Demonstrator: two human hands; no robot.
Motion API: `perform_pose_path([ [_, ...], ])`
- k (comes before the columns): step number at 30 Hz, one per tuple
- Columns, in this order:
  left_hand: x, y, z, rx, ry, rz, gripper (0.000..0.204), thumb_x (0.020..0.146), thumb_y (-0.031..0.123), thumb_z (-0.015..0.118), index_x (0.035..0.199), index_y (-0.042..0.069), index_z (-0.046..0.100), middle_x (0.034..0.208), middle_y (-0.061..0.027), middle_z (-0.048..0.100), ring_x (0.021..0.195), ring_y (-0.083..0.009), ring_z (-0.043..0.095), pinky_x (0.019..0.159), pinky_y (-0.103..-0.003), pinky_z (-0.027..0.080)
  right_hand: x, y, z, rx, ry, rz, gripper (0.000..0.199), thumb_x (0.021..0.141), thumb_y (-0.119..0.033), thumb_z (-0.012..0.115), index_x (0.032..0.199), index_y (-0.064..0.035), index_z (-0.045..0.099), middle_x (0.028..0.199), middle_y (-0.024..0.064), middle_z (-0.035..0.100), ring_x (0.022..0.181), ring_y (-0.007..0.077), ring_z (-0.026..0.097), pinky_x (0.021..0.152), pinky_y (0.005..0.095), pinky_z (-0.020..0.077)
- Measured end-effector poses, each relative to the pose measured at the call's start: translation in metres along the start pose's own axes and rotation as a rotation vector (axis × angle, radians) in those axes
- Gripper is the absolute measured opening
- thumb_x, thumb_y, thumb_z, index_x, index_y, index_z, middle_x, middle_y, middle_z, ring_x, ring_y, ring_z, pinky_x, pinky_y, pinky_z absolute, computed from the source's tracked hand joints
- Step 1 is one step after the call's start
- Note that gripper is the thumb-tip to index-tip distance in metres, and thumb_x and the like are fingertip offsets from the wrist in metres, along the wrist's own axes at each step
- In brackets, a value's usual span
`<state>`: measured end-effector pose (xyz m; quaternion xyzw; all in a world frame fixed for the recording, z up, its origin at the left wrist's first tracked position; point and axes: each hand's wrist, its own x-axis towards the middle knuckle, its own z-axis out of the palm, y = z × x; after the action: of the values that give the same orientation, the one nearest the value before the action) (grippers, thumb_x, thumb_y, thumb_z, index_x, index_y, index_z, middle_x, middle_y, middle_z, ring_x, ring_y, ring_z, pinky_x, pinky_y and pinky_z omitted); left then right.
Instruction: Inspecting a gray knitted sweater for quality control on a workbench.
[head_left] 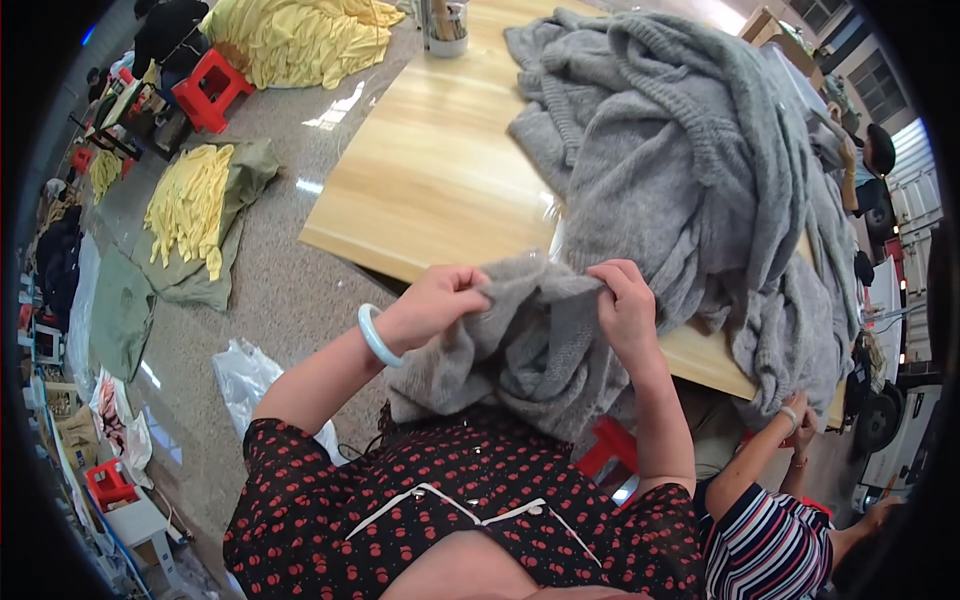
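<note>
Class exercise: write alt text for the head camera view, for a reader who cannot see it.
A person's left hand and right hand pinch the top edge of a grey knitted garment at the edge of a wooden table. More grey knitwear is piled on the table; yellow garments lie on the floor.

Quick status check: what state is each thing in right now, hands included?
Left hand: shut, gripping the grey knit garment.
Right hand: shut, pinching the same garment's edge.
Grey knit garment: bunched, held up between both hands.
Grey knitwear pile: heaped loosely on the wooden table.
</note>
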<state>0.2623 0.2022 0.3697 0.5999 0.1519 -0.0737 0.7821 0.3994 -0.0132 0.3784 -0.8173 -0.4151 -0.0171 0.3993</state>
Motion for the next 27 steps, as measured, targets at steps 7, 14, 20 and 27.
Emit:
perform_pose_path([
  [7, -0.001, -0.001, -0.007, 1.043, 0.32, 0.593, 0.013, 0.07, 0.002, 0.055, 0.083, 0.002, 0.057, 0.071, -0.0112, 0.056, 0.066, -0.0243, 0.055, 0.062, -0.032, 0.045, -0.002, 0.018, -0.008, -0.179, 0.125, 0.005, 0.028, 0.07, 0.009, 0.047, 0.096, 0.0012, 0.055, 0.09, 0.0162, 0.055, 0.084, 0.0333, 0.055, 0.074, 0.0359, 0.0444],
  [14, -0.007, 0.01, 0.005, 1.215, 0.266, 0.729, 0.01, 0.066, 0.002, 0.06, 0.071, 0.002, 0.051, 0.071, -0.0121, 0.05, 0.068, -0.0289, 0.05, 0.06, -0.035, 0.043, -0.011, 0.035, -0.005, -0.286, 0.145, 0.124, 0.01, 0.076, -0.005, 0.053, 0.084, -0.0017, 0.058, 0.079, 0.0158, 0.058, 0.073, 0.0337, 0.057, 0.065, 0.0396, 0.0459],
  [20, -0.014, 0.011, 0.009, 0.591, -0.052, 0.135, 0.018, 0.073, 0.012, 0.066, 0.067, 0.004, 0.051, 0.059, -0.0001, 0.048, 0.056, -0.0091, 0.043, 0.052, -0.024, 0.037, -0.002, 0.029, 0.001, 0.062, 0.171, 0.273, 0.009, 0.075, -0.005, 0.054, 0.082, -0.0012, 0.059, 0.074, 0.0139, 0.059, 0.065, 0.0292, 0.058, 0.059, 0.0331, 0.0446],
  [27, 0.004, 0.045, 0.037, -0.213, -0.104, 0.045, 0.006, 0.081, 0.009, 0.058, 0.082, 0.003, 0.056, 0.074, 0.0021, 0.056, 0.064, -0.0042, 0.05, 0.057, -0.018, 0.041, 0.024, -0.028, -0.021, 0.648, 0.169, 0.21, 0.016, 0.079, 0.002, 0.055, 0.094, 0.001, 0.06, 0.077, -0.0044, 0.056, 0.068, 0.0011, 0.047, 0.059, 0.015, 0.0369],
])
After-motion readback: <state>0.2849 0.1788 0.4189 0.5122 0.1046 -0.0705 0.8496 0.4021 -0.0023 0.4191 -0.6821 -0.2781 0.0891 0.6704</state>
